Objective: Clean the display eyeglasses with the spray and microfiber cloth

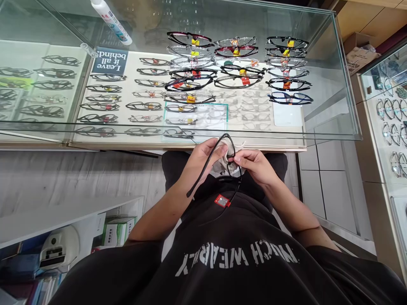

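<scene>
A pair of black-framed eyeglasses is held upright over my lap, with one temple arm pointing down and left. My left hand is closed around one lens with a pale cloth between thumb and fingers. The fingertips of my right hand pinch the frame near its bridge. From the other temple arm hangs a red tag. The cloth hides part of the lens, and its loose folds lie below the fingers.
In front of me stands a glass display counter with several rows of eyeglasses on and inside it. A white spray bottle lies at the back left. Low at left is a shelf with boxes; another display case stands at right.
</scene>
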### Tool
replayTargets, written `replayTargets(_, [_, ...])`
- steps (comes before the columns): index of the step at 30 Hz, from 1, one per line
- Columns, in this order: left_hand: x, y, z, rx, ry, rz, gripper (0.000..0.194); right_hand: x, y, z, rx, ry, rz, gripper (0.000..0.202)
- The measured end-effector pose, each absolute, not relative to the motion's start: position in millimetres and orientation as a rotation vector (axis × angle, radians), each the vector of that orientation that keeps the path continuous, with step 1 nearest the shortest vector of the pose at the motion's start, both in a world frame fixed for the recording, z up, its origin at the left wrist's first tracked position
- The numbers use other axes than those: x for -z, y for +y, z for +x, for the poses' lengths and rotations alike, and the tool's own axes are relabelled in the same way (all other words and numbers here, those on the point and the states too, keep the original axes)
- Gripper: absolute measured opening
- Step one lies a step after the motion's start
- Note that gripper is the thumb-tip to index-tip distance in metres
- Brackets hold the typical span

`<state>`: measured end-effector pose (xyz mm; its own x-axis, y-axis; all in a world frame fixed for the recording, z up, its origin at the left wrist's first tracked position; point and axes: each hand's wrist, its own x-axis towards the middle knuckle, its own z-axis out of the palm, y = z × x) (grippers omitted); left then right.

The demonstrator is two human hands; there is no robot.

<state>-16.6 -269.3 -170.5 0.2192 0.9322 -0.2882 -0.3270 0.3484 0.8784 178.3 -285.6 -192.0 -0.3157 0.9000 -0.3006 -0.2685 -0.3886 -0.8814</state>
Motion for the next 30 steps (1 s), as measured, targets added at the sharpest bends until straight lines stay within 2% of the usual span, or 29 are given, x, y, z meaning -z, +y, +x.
replayTargets(5, [177,-268,-19,-0.961,0.914,0.749,0.043,196,-286,176,-1.86,-0.876,-1.072,0.031])
replayTargets(13, [170,-267,-23,-0.88,0.863,0.8,0.041,198,-283,175,-1.893,-0.803,-1.132,0.044])
replayTargets(17, [175,-265,-25,-0.884,0.915,0.864,0.043,199,-284,176,-1.88,-0.812,-1.146,0.042])
replayTargets(23, [183,-252,-38,-0.78,0.871,0.923,0.035,199,-282,179,-1.887,-0.799,-1.168,0.039])
replayTargets(30, [177,-242,-44,-0.648,0.859,0.986,0.038,193,-277,182,-1.964,-0.828,-1.193,0.041])
